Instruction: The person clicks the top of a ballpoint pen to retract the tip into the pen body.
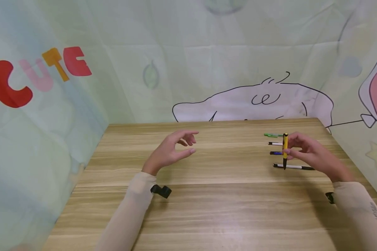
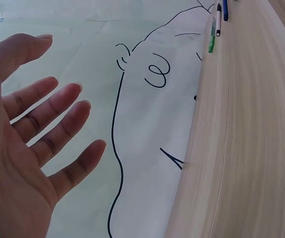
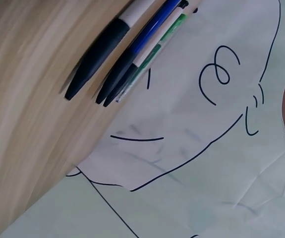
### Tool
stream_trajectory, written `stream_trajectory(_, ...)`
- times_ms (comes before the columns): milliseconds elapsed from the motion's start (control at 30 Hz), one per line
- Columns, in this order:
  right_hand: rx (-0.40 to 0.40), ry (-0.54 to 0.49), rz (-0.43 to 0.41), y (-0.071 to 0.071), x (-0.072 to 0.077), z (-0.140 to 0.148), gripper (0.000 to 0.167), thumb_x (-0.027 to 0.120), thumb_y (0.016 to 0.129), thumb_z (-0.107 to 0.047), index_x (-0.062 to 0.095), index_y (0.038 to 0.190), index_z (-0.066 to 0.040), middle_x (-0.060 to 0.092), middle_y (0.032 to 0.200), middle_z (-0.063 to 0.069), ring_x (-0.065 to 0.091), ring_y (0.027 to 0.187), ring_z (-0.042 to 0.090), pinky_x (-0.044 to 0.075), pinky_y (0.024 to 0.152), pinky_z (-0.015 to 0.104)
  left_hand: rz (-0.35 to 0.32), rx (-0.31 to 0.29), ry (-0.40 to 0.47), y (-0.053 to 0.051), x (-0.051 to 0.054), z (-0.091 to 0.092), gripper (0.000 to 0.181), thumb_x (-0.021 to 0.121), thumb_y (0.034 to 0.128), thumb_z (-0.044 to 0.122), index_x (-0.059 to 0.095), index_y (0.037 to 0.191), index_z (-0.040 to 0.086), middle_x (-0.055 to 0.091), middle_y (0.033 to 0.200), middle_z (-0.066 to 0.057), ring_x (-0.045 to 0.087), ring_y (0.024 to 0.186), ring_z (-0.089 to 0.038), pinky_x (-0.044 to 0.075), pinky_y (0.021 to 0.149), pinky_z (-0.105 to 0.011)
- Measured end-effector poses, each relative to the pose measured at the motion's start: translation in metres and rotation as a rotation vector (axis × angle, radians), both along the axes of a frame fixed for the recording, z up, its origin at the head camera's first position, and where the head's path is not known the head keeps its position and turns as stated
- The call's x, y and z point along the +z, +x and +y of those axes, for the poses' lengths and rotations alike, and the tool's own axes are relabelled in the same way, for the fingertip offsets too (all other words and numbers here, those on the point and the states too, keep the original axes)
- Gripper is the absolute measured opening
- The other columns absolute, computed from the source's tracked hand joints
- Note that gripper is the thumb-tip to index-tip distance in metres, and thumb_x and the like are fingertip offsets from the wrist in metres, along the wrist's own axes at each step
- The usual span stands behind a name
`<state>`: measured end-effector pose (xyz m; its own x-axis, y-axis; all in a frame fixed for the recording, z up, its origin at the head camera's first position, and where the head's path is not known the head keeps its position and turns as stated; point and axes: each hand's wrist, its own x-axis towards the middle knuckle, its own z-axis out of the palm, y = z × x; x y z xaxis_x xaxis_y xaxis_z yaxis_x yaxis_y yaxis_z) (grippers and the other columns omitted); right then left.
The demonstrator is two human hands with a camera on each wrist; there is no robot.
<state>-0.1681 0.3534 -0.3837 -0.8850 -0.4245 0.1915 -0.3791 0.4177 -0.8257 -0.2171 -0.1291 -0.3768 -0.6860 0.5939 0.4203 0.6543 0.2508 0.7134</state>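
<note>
My right hand (image 1: 309, 153) pinches a yellow and black pen (image 1: 285, 144) upright between thumb and fingers, above the right side of the table. Behind and below it lie several pens in a column: a green pen (image 1: 271, 135), a white pen (image 1: 274, 143), a blue pen (image 1: 275, 153) and, nearest, a white pen with black ends (image 1: 296, 167). The right wrist view shows their dark tips, but not the yellow pen. My left hand (image 1: 169, 150) hovers over the table's left half, holding nothing; its fingers (image 2: 65, 131) are spread and loosely bent in the left wrist view.
The wood-grain table (image 1: 207, 209) ends at the back against a printed cloth (image 1: 128, 76), which bears a drawn animal outline. More cloth stands along the left and right sides. Small black wrist cameras sit at both cuffs, the left camera (image 1: 161, 191) showing plainly.
</note>
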Motion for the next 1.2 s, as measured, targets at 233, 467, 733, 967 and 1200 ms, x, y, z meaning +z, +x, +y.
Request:
stream_trajectory(233, 0.027, -0.058, 0.006, -0.007, 0.003, -0.01, 0.022, 0.058, 0.1, 0.005, 0.053, 0.121, 0.0, 0.065, 0.103, 0.013, 0.071, 0.091, 0.019, 0.063, 0.074, 0.033, 0.006, -0.011, 0.002, -0.005, 0.002, 0.013, 0.054, 0.076, 0.0922, 0.019, 0.056, 0.143, 0.015, 0.066, 0.111, -0.004, 0.064, 0.101, -0.024, 0.056, 0.09, -0.044)
stream_trajectory(467, 0.054, -0.111, 0.012, -0.01, 0.004, -0.018, 0.022, 0.058, 0.099, 0.008, 0.051, 0.12, 0.004, 0.065, 0.105, 0.017, 0.07, 0.099, 0.017, 0.063, 0.077, 0.033, 0.036, -0.04, 0.018, -0.009, 0.004, 0.03, 0.056, 0.077, 0.0916, 0.018, 0.055, 0.144, 0.015, 0.065, 0.111, -0.004, 0.063, 0.101, -0.02, 0.057, 0.088, -0.046)
stream_trajectory(733, 0.032, -0.144, 0.002, -0.011, 0.005, -0.023, 0.026, 0.059, 0.099, 0.006, 0.05, 0.123, 0.003, 0.064, 0.106, 0.021, 0.071, 0.098, 0.02, 0.063, 0.076, 0.033, 0.06, -0.065, 0.032, -0.013, 0.006, 0.05, 0.059, 0.078, 0.0903, 0.017, 0.055, 0.144, 0.015, 0.064, 0.118, -0.002, 0.062, 0.107, -0.022, 0.057, 0.089, -0.042)
stream_trajectory(967, 0.052, -0.188, 0.0, -0.013, 0.005, -0.026, 0.025, 0.058, 0.099, 0.007, 0.049, 0.122, 0.003, 0.066, 0.105, 0.018, 0.071, 0.098, 0.021, 0.063, 0.075, 0.035, 0.086, -0.074, 0.038, -0.014, 0.009, 0.066, 0.062, 0.079, 0.0899, 0.019, 0.052, 0.146, 0.016, 0.062, 0.122, -0.002, 0.059, 0.11, -0.017, 0.057, 0.09, -0.036)
stream_trajectory(1200, 0.048, -0.188, 0.005, -0.013, 0.008, -0.03, 0.025, 0.059, 0.099, 0.005, 0.05, 0.122, 0.002, 0.065, 0.106, 0.02, 0.07, 0.098, 0.023, 0.063, 0.076, 0.037, 0.118, -0.083, 0.027, -0.018, 0.01, 0.082, 0.065, 0.079, 0.0898, 0.019, 0.05, 0.148, 0.016, 0.061, 0.123, -0.002, 0.059, 0.111, -0.017, 0.057, 0.092, -0.033)
